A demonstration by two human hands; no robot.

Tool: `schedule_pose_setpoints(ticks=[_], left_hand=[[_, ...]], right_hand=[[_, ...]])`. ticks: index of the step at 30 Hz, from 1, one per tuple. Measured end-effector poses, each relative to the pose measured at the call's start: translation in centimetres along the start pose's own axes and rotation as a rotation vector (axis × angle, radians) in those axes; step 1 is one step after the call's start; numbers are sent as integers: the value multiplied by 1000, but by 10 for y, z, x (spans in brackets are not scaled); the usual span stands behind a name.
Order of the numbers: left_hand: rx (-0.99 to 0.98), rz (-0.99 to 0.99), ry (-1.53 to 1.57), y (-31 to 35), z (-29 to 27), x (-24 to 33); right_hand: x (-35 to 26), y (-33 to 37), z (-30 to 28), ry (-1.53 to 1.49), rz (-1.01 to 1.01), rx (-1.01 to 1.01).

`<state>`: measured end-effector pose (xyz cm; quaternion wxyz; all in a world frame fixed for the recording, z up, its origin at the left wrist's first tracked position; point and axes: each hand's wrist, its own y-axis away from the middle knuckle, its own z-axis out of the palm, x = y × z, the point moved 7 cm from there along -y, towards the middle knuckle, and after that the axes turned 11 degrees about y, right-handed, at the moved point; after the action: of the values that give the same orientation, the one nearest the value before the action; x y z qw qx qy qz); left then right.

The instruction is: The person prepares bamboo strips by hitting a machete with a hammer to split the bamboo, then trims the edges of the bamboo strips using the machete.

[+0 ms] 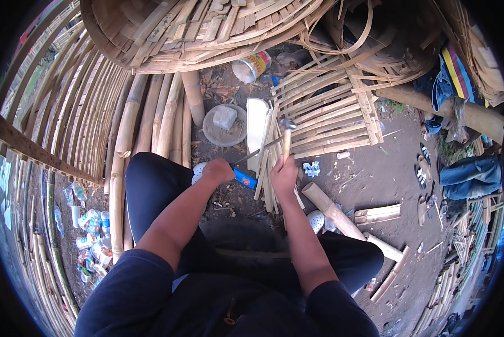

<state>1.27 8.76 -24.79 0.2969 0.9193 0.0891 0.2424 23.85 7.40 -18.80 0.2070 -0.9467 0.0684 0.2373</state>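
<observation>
The work goes on over a bare dirt floor (375, 174) scattered with dry leaves and offcuts, hemmed in by bamboo: a curved wall of bent slats (66, 106) on the left, a bundle of thick bamboo poles (151, 118) lying beside it, and a large woven basket form (195, 28) overhead in the picture. A flat lattice panel (330, 112) of split strips lies on the ground ahead. The seated person's right hand (284, 175) is wrapped tight around the wooden handle of a hammer (286, 135), whose metal head stands raised above a bundle of split bamboo strips (268, 168) leaning between the knees. The left hand (218, 170) is curled closed about the blue handle of a long blade (252, 160), whose steel runs up toward the strips. Containers are few: one shallow round dish (225, 128) holding one grey stone block, and one tin can (251, 66) lying on its side, its contents not visible. Two short cut bamboo logs (333, 212) lie by the right knee. A heap of crumpled packets and bottles (86, 236) sits at lower left, while folded clothes (471, 177) and two sandals (422, 168) rest at right.
</observation>
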Motion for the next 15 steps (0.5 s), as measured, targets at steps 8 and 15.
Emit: schedule_pose_setpoints(ticks=[8, 15], left_hand=[[33, 20, -26, 7, -3, -8], [64, 11, 20, -1, -7, 4]], right_hand=[[-30, -47, -55, -143, 28, 26], [-11, -35, -72, -354, 88, 278]])
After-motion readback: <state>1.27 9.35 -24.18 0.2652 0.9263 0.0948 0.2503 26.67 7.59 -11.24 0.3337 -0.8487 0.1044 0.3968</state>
